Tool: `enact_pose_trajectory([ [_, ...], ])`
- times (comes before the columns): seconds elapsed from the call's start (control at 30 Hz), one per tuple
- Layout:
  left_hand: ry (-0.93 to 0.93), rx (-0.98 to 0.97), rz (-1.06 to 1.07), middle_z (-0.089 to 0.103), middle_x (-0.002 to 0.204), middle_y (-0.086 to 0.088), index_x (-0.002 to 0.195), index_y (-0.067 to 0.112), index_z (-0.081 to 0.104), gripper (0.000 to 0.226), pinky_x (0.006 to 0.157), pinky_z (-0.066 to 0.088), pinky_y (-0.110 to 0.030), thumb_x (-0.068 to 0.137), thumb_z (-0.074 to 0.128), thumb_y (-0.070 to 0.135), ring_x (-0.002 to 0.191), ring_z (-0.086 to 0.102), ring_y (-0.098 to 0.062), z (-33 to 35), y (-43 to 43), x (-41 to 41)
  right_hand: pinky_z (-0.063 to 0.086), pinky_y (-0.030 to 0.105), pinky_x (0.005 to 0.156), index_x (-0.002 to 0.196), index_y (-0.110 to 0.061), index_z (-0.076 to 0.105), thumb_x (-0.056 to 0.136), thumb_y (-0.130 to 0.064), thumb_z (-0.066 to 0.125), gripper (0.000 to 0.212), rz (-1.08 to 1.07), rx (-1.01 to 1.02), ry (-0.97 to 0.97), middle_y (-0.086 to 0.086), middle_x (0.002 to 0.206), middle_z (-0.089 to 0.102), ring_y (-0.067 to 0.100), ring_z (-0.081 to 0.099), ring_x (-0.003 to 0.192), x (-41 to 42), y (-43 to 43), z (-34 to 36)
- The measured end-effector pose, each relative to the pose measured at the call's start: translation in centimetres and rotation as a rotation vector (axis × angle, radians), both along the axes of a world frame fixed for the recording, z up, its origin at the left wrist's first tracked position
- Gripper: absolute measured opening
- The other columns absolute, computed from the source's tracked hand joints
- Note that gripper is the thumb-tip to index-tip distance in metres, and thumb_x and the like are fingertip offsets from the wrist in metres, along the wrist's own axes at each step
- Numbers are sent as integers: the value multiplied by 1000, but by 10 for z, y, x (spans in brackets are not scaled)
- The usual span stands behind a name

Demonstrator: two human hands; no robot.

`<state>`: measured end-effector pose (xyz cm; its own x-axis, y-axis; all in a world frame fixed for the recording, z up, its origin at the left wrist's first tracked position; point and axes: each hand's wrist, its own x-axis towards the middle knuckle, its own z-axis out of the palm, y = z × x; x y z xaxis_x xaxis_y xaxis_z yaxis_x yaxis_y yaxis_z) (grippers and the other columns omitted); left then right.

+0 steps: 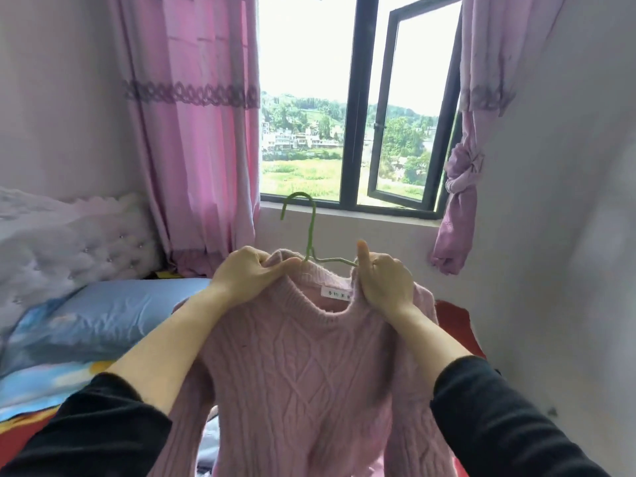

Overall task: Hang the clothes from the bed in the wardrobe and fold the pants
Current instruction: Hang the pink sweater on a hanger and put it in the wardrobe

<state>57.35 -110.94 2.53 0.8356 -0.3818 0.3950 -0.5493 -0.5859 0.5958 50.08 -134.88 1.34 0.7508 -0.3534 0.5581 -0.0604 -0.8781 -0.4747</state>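
Both your hands hold a pink cable-knit sweater (309, 373) up above the bed (86, 325), facing the window (358, 108). Left hand (246, 273) pinches the collar shut; right hand (385, 280) grips the opposite shoulder, thumb raised. Green wire hanger (311, 232) sits partly inside the neckline. Risk: loose knit may slide off the exposed hanger arm if you release early.

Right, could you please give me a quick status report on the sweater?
Left hand and right hand both gripping pink sweater at the collar. Green hanger through the neck, hook up. Not hung yet; wardrobe not in view.
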Motion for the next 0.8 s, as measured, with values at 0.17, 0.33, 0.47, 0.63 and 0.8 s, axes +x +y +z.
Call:
enact_pose_trajectory([
  [0.17, 10, -116, 119, 24, 49, 9, 50, 17, 28, 73, 51, 22, -31, 61, 52, 85, 46, 25, -9, -31, 64, -20, 39, 32, 72, 74, -19, 64, 101, -51, 18, 62, 11, 53, 20, 4, 83, 70, 27, 63, 85, 1, 29, -2],
  [0.33, -33, -198, 214, 24, 50, 10, 49, 18, 29, 70, 46, 21, -25, 62, 52, 82, 45, 25, -5, -30, 90, -58, 37, 41, 92, 84, -13, 60, 102, -33, 25, 44, 213, -70, -110, 1, 94, 67, 21, 58, 96, -13, 84, -2],
  [0.47, -90, -180, 315, 24, 48, 11, 50, 18, 30, 67, 50, 24, -31, 65, 52, 80, 47, 26, -9, -23, 109, -98, 36, 42, 87, 72, -27, 52, 87, -36, 39, 22, 571, -98, -49, -9, 76, 59, 12, 51, 81, -34, 122, 1],
  [0.63, 15, -145, 312, 57, 59, 17, 67, 29, 61, 24, 61, 38, -25, 82, 70, 45, 56, 49, 0, -23, 161, -161, 31, 37, 88, 60, -18, 52, 91, -39, 55, 37, 742, -32, 59, -7, 51, 44, 13, 43, 60, -43, 149, 8],
  [0.8, -62, -18, 536, 67, 100, 5, 112, 16, 69, 22, 85, 40, -18, 92, 62, 14, 95, 60, -8, -20, 231, -244, 35, 34, 66, 62, -21, 38, 95, -29, 53, 37, 980, -157, -38, -5, 56, 44, 12, 37, 55, -65, 194, 28],
])
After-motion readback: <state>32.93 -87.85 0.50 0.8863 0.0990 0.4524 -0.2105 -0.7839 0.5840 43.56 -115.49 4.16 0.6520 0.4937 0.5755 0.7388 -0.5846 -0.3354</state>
